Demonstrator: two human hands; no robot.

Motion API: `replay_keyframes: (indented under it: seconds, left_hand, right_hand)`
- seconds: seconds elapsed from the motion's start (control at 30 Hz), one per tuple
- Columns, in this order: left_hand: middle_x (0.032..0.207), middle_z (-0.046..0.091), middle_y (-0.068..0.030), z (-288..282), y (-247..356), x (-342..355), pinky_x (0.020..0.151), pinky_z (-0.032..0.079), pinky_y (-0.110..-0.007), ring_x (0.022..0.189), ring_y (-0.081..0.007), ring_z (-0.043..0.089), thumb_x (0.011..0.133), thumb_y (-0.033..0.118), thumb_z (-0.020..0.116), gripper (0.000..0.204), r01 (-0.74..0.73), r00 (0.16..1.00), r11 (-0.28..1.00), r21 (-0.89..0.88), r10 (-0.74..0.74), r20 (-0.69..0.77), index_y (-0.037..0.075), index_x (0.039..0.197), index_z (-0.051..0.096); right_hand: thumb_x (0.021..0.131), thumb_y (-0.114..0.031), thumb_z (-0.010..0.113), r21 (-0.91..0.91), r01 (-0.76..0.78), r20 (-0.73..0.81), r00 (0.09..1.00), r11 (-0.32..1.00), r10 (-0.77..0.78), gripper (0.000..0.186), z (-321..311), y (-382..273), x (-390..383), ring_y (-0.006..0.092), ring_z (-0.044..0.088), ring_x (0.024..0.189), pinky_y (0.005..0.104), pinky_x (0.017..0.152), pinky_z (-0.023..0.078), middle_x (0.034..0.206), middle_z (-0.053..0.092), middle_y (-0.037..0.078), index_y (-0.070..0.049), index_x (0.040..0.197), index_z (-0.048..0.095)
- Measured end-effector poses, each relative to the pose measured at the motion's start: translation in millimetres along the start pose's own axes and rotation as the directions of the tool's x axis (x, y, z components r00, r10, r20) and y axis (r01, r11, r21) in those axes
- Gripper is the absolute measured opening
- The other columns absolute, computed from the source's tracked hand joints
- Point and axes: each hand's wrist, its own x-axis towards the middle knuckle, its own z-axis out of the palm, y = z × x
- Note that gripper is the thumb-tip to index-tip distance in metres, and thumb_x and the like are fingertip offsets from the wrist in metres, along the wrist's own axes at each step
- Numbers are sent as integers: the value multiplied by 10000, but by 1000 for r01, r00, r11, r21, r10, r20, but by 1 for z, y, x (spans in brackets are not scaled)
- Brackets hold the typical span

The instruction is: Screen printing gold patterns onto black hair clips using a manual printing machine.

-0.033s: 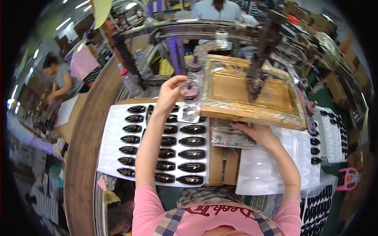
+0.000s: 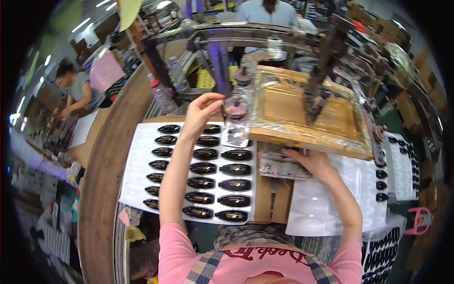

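Note:
My left hand (image 2: 201,114) is raised above the left tray, beside the metal bracket (image 2: 235,124) at the frame's left end. Its thumb and fingertips are pinched together; what they hold, if anything, is too small to make out. My right hand (image 2: 316,162) reaches under the near edge of a wooden screen-printing frame (image 2: 309,140). Its thumb lies by a small metal fixture (image 2: 283,164), and the frame hides the other fingers. Rows of glossy black pointed-oval pieces (image 2: 236,169) rest in the white tray (image 2: 135,177) under my left forearm, which covers some of them.
A second white tray (image 2: 314,208) lies to the right, with several black pieces (image 2: 381,185) along its far side. A dark machine arm (image 2: 326,71) stands over the frame. Bottles (image 2: 163,97) stand behind the left tray. A pink stool (image 2: 418,220) is at far right; people work beyond.
The whole view has shifted slightly to the right. My left hand sits a little further left of the bracket, its fingers straighter. My right hand stays under the frame.

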Motion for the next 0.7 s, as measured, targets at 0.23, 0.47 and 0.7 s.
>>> replay_keyframes:
  seconds: [0.23, 0.47, 0.7]
  left_hand:
    - [844, 615, -71, -237, 11, -85, 664, 468, -227, 735, -130, 590, 768, 70, 608, 209, 148, 732, 928, 341, 129, -669, 17, 968, 579]
    - [826, 619, -96, -367, -32, -117, 614, 490, -228, 686, -149, 600, 749, 26, 606, 211, 217, 375, 918, 332, 236, -897, -16, 954, 589]
    - [913, 635, -77, -375, -53, -92, 719, 475, -293, 775, -184, 612, 737, 133, 602, 201, 643, 464, 601, 474, 187, -866, 89, 925, 657]
  right_hand:
    - [748, -321, 627, 11, -22, -13, 1000, 1000, 22, 456, -1, -7, -15, 328, 486, 990, 341, 860, 356, 1024, 543, 193, 1, 1053, 522]
    - [812, -139, 509, -317, -341, -274, 926, 885, 259, 365, -41, 111, -69, 354, 395, 1110, 382, 945, 279, 1156, 464, 215, 29, 1132, 457]
    - [802, -407, 526, -497, -758, -500, 649, 423, 574, 592, -127, 254, -199, 427, 385, 1094, 423, 905, 325, 1142, 441, 287, 32, 1180, 401]
